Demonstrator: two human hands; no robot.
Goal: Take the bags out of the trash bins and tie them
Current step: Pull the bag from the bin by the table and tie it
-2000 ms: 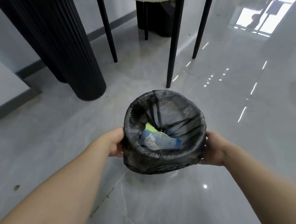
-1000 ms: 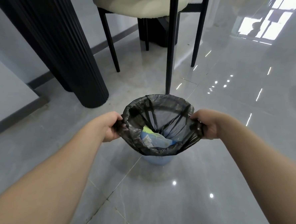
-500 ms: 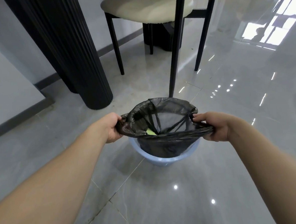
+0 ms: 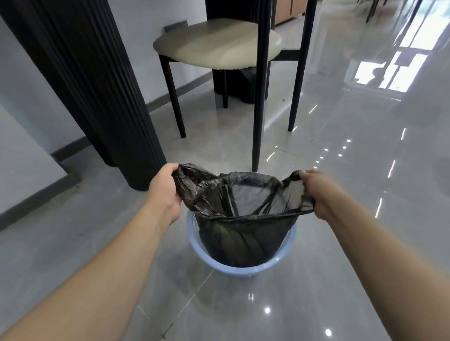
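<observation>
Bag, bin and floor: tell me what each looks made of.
The black bag looks like thin plastic film: it crinkles, shines faintly and lets light through where stretched. The pale blue bin looks like moulded plastic, smooth, with small perforations in its wall. The grey floor looks like polished tile, probably glazed ceramic or stone: mirror-like reflections and thin joint lines.

Trash bag (image 4: pixel 247 216): thin black plastic film, crinkled, faintly sheer, dull sheen. Trash bin (image 4: pixel 251 270): pale blue plastic, smooth, perforated wall. Floor (image 4: pixel 351 189): grey tile, polished, highly glossy, mirror-like reflections. Chair (image 4: pixel 217 43): cream seat, smooth, leather-like, matt; legs black, smooth. Column (image 4: pixel 86 81): black, ribbed, matt.
</observation>
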